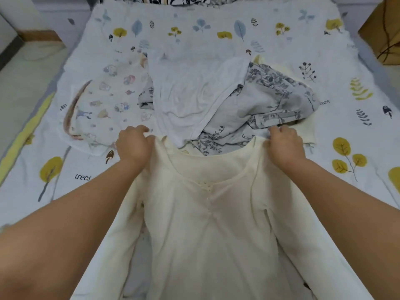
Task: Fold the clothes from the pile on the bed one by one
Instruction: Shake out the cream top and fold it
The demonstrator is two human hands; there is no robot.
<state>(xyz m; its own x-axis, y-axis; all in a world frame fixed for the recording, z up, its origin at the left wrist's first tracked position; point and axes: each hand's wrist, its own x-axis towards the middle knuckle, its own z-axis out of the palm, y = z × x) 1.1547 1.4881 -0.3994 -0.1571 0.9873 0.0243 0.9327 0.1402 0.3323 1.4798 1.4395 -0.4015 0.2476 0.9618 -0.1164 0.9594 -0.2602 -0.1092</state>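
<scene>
A cream long-sleeved top (207,230) hangs stretched between my two hands in front of me, neckline up and facing me. My left hand (133,145) grips its left shoulder and my right hand (284,144) grips its right shoulder. Both sleeves drop down along my forearms. Just beyond the top lies the pile of clothes on the bed: a white garment (190,89) in the middle, a grey floral garment (275,98) on the right, and a white garment printed with small cartoon figures (101,102) on the left.
The bed sheet (216,29) is white with yellow trees and blue leaves. A pale yellow cloth (308,128) peeks out under the grey floral garment. The floor (26,68) lies to the left and a brown box (381,29) stands at the far right.
</scene>
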